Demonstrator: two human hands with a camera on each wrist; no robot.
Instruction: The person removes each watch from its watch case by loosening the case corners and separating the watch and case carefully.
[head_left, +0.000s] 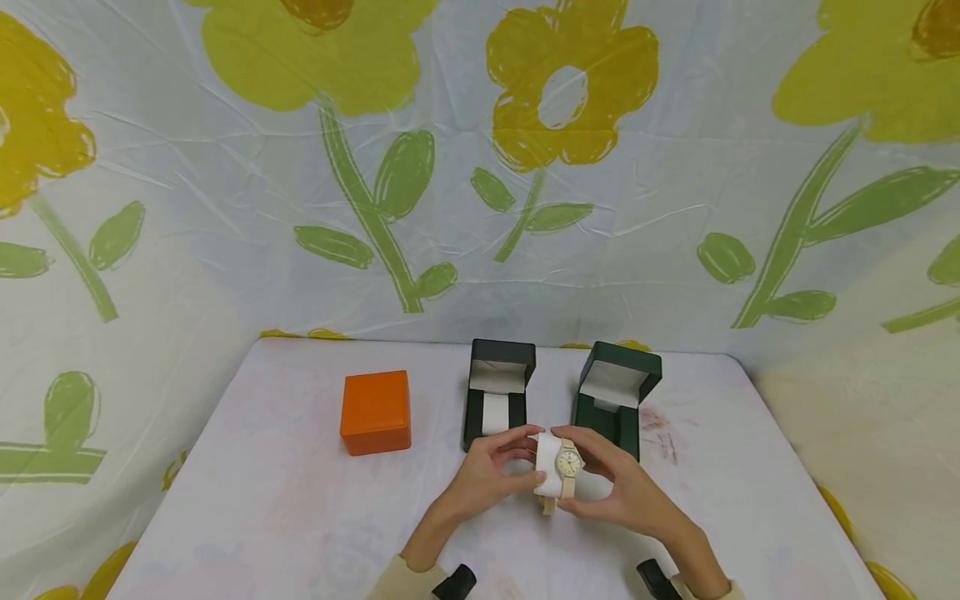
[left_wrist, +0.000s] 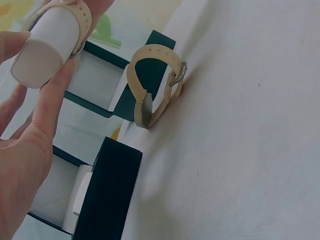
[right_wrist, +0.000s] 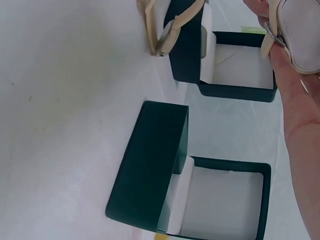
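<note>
A white watch cushion (head_left: 546, 471) is held up over the table, with a cream-strapped wristwatch (head_left: 569, 464) looped round its right part, dial facing up. My left hand (head_left: 483, 477) pinches the cushion at its left end. At the other side my right hand (head_left: 626, 492) grips the watch, thumb and forefinger on its strap at either edge. In the left wrist view, the cushion's rounded end (left_wrist: 36, 66) shows between my fingers. A second cream wristwatch (left_wrist: 156, 52) stands on its side on the table below, strap buckled; the head view mostly hides it behind the cushion.
An open dark watch box (head_left: 475, 410) with a white cushion (head_left: 496, 412) inside stands behind my left hand. Another open green box (head_left: 628, 433) stands behind my right hand, no cushion visible in it. A closed orange box (head_left: 376, 412) sits further left.
</note>
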